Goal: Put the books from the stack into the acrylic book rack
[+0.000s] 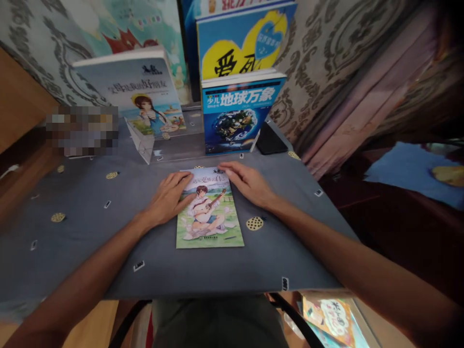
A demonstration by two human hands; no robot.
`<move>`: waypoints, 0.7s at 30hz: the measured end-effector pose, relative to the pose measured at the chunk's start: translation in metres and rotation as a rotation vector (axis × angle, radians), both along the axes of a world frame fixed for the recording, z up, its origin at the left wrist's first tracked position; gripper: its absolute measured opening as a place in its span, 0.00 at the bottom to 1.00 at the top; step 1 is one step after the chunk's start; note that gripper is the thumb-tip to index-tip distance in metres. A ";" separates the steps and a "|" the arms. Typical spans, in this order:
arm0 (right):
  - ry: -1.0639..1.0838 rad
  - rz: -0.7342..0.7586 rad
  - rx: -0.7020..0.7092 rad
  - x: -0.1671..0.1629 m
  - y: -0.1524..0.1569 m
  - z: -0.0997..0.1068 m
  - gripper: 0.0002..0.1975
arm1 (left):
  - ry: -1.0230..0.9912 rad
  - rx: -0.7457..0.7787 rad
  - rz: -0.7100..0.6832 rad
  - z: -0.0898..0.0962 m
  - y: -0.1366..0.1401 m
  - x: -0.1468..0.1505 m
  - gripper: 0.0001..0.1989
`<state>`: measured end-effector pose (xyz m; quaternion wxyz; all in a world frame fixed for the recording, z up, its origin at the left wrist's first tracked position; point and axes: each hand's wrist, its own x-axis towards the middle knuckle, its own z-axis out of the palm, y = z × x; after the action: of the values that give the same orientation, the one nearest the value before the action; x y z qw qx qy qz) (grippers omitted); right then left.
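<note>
A thin paperback book (pixel 209 217) lies face up on the cloth-covered table, its cover showing a figure playing a guitar on grass. My left hand (pixel 170 197) rests flat along the book's left side, fingers stretched towards the top and the thumb over the cover. At the upper right corner, my right hand (pixel 250 183) touches the book's edge with its fingers extended. Neither hand is closed around the book.
Behind stand a white-topped book (pixel 130 87), a blue globe-cover book (pixel 239 116) and a yellow-heart book (pixel 246 41). A clear stand (pixel 139 140) holds one. A dark flat object (pixel 271 137) lies right. More books (pixel 331 316) lie below the table edge.
</note>
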<state>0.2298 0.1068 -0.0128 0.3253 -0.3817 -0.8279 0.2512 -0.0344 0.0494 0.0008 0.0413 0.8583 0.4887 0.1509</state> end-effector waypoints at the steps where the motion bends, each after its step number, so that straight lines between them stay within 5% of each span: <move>1: -0.060 0.003 0.061 -0.002 -0.005 0.000 0.18 | -0.002 -0.003 0.025 -0.001 0.000 -0.001 0.27; 5: -0.211 0.206 0.294 -0.017 -0.033 0.007 0.16 | -0.026 -0.006 0.038 -0.005 -0.002 -0.003 0.28; 10: -0.202 0.534 0.383 -0.037 -0.065 0.012 0.13 | -0.038 0.018 0.024 -0.008 -0.005 -0.003 0.25; 21: -0.253 0.243 0.309 -0.016 -0.021 -0.001 0.16 | -0.042 0.025 0.020 -0.011 -0.005 -0.004 0.24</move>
<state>0.2134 0.0863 -0.0138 0.2406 -0.2534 -0.9306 0.1091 -0.0384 0.0444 -0.0098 0.0394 0.8503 0.4946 0.1756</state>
